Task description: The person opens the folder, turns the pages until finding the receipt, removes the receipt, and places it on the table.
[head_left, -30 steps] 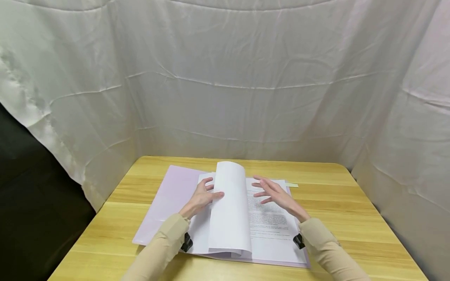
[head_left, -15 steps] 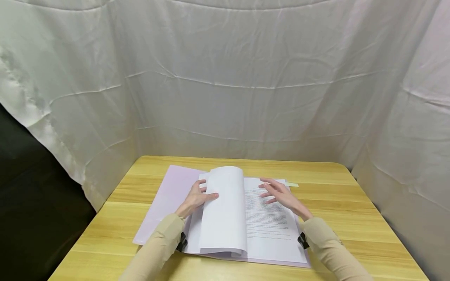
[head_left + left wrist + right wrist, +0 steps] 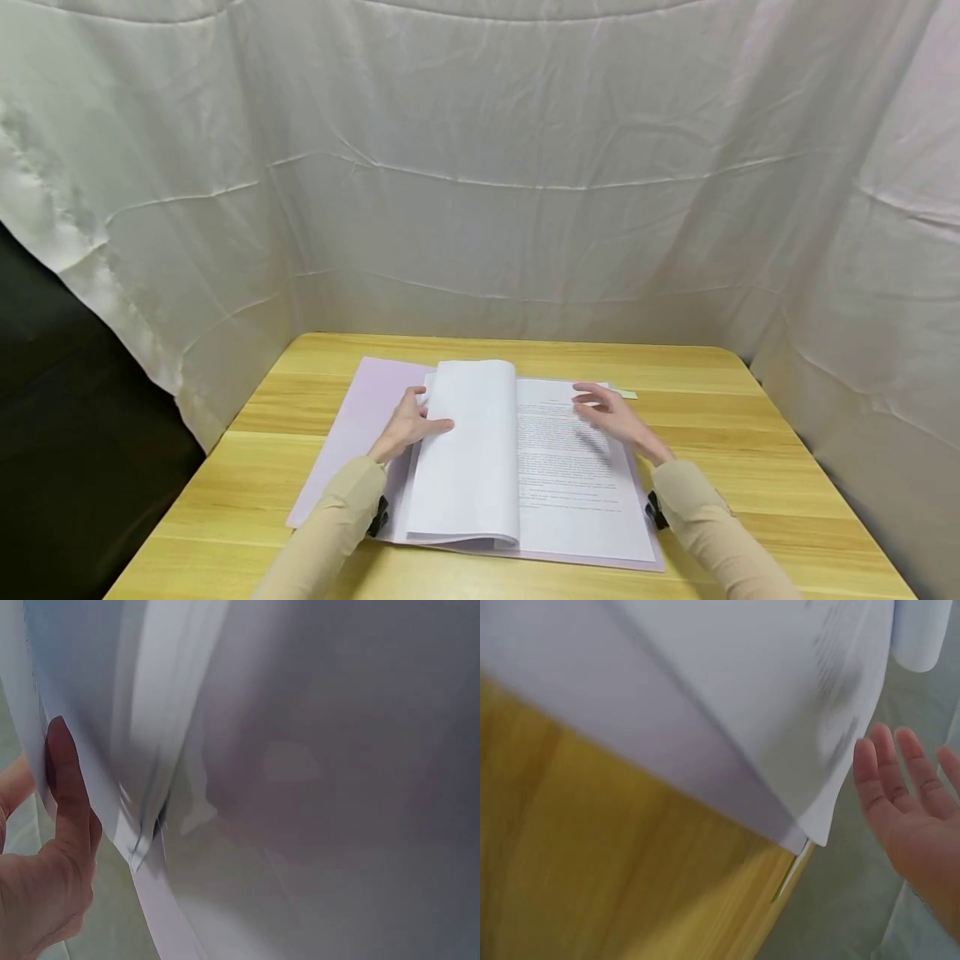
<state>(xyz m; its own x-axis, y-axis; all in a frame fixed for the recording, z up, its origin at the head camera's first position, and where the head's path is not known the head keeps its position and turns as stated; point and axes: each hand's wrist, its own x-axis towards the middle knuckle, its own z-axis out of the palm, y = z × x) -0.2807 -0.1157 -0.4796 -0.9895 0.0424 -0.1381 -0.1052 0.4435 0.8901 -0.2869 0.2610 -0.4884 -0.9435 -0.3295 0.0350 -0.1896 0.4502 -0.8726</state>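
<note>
A lilac folder (image 3: 352,417) lies spread on the table, filled with white paper. My left hand (image 3: 408,425) pinches a bundle of turned sheets (image 3: 468,450) by their left edge, thumb on top and fingers beneath. The sheets curl over to the left side of the folder, blank side up. In the left wrist view, the fingers (image 3: 71,787) show against the underside of the sheets. My right hand (image 3: 611,415) hovers with loosely bent fingers over the upper right of a printed page (image 3: 558,475), holding nothing; its shadow falls on that page.
A pale yellow-green tab (image 3: 624,394) sticks out past the folder's upper right edge. The folder rests on a wood-grain table (image 3: 750,467). Light grey curtains (image 3: 525,208) hang behind and at both sides, with a black area (image 3: 75,417) at the left.
My left hand has moved left with the sheets, which now lie flatter and show more of the printed page. My right hand has drifted right, away from them.
</note>
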